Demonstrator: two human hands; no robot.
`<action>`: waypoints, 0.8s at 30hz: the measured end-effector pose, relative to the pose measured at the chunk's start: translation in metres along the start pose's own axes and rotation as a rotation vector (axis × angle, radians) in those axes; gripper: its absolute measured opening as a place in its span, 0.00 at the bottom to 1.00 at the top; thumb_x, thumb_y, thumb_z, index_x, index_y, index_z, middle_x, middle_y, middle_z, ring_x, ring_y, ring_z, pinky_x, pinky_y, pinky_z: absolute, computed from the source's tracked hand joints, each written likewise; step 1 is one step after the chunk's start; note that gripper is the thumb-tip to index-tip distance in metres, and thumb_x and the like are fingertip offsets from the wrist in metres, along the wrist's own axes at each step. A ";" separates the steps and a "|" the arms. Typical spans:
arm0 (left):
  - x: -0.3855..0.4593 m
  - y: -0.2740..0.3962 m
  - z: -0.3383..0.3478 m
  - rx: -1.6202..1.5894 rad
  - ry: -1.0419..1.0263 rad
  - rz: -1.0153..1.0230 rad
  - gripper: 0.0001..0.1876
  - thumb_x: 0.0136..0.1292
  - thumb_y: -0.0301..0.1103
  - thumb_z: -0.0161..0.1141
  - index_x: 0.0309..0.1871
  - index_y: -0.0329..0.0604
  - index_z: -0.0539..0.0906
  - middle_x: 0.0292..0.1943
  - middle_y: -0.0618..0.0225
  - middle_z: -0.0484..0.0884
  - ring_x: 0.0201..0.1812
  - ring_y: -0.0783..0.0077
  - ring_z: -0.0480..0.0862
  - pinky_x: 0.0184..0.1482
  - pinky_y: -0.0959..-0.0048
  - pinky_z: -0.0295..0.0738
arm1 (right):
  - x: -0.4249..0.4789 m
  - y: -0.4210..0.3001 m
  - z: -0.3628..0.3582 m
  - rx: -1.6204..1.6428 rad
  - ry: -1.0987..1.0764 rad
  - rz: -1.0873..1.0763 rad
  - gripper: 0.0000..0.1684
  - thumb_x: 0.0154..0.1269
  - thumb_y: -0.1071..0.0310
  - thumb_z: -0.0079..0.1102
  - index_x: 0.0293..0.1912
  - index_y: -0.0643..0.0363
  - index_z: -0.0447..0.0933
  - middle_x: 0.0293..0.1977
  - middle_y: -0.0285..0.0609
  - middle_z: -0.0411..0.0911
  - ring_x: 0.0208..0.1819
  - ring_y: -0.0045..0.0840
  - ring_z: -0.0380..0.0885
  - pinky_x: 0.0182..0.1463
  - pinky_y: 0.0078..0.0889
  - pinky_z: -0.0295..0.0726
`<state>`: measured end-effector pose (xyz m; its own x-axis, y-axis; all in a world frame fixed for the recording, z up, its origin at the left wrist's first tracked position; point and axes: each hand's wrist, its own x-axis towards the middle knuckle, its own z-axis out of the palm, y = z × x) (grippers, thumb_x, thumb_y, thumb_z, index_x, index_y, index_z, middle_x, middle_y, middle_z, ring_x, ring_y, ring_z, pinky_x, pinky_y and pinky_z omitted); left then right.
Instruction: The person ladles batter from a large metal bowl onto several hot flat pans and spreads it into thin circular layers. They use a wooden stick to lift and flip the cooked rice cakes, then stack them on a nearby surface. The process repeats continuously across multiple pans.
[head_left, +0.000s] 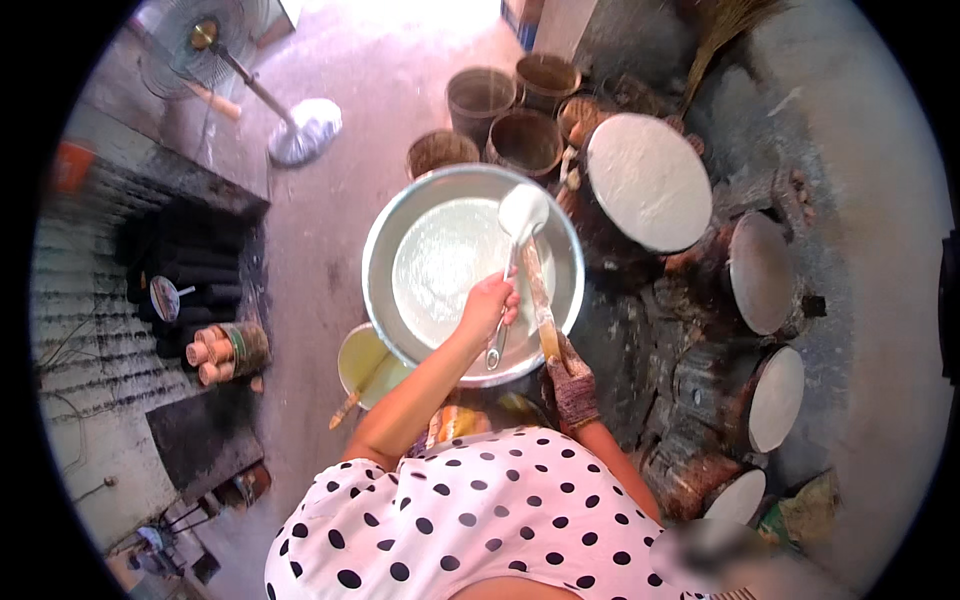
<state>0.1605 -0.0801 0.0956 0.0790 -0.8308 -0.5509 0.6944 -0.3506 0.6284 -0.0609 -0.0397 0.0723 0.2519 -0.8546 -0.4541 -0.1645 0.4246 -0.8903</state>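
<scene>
My left hand (491, 307) is bare and closed around the handle of a metal ladle (523, 214), whose bowl holds white liquid. My right hand (571, 382), in a dark knitted work glove, grips the lower end of a flat wooden stick (541, 300) with white residue on it. The stick's far end lies by the ladle's bowl. Both tools are over a large round metal basin (381, 262) with pale whitish liquid (450, 262) inside. A smaller tub of yellowish liquid (375, 367), with a stick in it, stands partly under the basin's lower left rim.
Brown cylindrical pots (481, 94) stand beyond the basin. At the right are clay stoves, one with a large white round top (649, 182), others with smaller round tops (776, 399). A standing fan (292, 131) is at the upper left, a basket of clay-coloured cylinders (251, 349) at the left.
</scene>
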 end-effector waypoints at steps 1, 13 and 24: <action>-0.015 0.031 0.019 0.013 -0.029 0.068 0.19 0.71 0.31 0.45 0.63 0.38 0.68 0.22 0.74 0.69 0.15 0.81 0.67 0.17 0.81 0.60 | 0.000 -0.033 0.006 -0.048 -0.002 -0.168 0.29 0.69 0.71 0.55 0.68 0.49 0.68 0.25 0.29 0.74 0.19 0.11 0.67 0.21 0.18 0.69; -0.125 0.157 0.039 0.403 -0.091 0.492 0.18 0.74 0.33 0.45 0.63 0.41 0.71 0.22 0.75 0.69 0.12 0.84 0.64 0.14 0.83 0.59 | -0.018 -0.151 -0.056 0.197 -0.136 -0.309 0.16 0.69 0.67 0.58 0.54 0.62 0.75 0.30 0.41 0.81 0.23 0.19 0.78 0.21 0.20 0.75; -0.059 0.063 0.031 -0.008 -0.133 -0.158 0.12 0.73 0.31 0.47 0.56 0.41 0.72 0.19 0.80 0.66 0.14 0.87 0.63 0.14 0.85 0.59 | -0.030 -0.041 -0.104 -1.026 0.272 -0.686 0.31 0.60 0.66 0.60 0.64 0.44 0.71 0.32 0.47 0.76 0.35 0.43 0.78 0.40 0.43 0.79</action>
<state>0.1775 -0.0662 0.1849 -0.1266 -0.8156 -0.5646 0.6967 -0.4783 0.5347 -0.1611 -0.0626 0.1262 0.3951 -0.8920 0.2198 -0.7707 -0.4521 -0.4490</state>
